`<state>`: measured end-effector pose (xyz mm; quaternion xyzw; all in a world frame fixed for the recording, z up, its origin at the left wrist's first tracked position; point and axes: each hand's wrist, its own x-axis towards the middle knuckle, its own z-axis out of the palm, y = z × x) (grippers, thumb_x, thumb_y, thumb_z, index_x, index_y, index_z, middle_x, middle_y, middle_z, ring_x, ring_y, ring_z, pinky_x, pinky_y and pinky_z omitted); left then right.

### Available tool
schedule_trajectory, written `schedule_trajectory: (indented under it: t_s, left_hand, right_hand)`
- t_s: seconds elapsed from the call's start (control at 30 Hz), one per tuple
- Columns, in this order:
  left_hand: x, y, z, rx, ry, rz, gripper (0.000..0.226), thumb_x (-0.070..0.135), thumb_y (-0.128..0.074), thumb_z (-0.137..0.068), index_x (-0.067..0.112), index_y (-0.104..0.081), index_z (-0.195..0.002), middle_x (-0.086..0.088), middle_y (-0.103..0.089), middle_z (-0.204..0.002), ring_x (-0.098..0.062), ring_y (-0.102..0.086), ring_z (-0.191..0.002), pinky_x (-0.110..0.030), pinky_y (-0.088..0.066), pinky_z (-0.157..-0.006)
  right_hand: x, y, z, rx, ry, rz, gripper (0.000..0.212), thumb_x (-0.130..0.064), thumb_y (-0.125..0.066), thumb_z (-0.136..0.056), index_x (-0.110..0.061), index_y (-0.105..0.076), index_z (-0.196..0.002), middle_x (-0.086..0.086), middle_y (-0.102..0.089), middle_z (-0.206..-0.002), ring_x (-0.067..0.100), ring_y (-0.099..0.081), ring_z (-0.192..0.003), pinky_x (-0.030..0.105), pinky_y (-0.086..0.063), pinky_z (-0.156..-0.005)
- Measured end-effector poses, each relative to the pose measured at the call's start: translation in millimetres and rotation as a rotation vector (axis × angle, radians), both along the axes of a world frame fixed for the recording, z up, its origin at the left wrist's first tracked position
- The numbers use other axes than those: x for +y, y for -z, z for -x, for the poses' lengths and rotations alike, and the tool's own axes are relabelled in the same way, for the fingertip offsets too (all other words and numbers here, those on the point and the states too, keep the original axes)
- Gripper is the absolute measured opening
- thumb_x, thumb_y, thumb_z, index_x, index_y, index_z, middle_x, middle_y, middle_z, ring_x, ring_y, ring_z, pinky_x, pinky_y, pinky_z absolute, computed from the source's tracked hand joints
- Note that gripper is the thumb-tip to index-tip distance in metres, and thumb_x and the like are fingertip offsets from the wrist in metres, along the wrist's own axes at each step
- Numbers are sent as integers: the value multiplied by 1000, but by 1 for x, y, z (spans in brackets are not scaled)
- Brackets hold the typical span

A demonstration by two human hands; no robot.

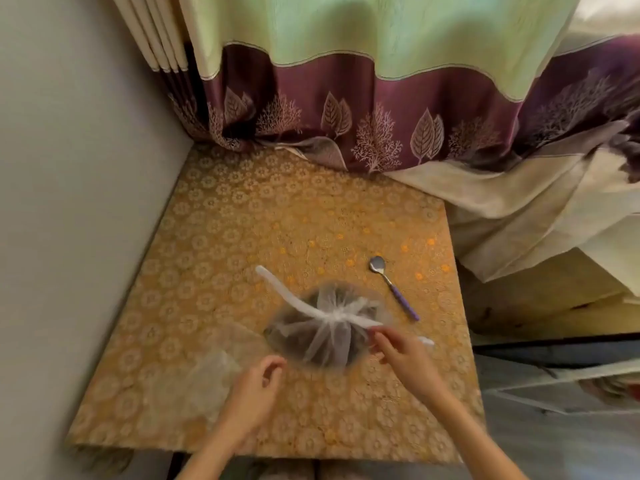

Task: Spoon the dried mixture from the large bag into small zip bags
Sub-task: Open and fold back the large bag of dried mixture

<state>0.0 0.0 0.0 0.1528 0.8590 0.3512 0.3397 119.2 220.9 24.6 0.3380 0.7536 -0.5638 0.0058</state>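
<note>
On the table, knotted large bag of dark dried mixture, spoon beside

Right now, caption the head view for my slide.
Right hand pinches the tied large bag's handle; spoon lies beside it.

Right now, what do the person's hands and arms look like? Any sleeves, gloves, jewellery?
Both forearms are bare up to the frame's bottom edge: no sleeves in view. The left hand and right hand wear no gloves, and no rings, watch or bands show. Motion blur hides finer detail such as the nails.
</note>
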Motion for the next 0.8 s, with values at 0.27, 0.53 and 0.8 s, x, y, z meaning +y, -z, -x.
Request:
schedule_trajectory:
  t_s: [0.27,0.53,0.8]
  left_hand:
    - [92,17,16,519,238,-63,26,32,-49,-93,22,-54,-117,9,-50,-113,-8,-44,-106,-25,-39,-91]
    - [103,71,19,607,270,146,45,58,-53,-82,24,-46,-111,7,-42,-108,-13,-39,-103,-28,-34,-86]
    - [114,26,73,582,151,-214,11,13,-58,-88,15,-61,-98,10,-54,-89,-7,-51,-84,-24,-46,-81]
  right_hand:
    - [37,38,80,-157,-726,-736,51,-19,-51,-95,-33,-38,-142,-10,-27,-154,20,-29,-135,38,-28,-110]
    - [47,73,90,-73,-740,-861,30,-35,-59,-89,-23,-65,-115,-3,-64,-108,20,-48,-109,34,-38,-86]
    - [60,28,121,161,-426,-432,10,-11,-58,-91,-11,-62,-81,-15,-50,-73,-2,-45,-69,7,-35,-64]
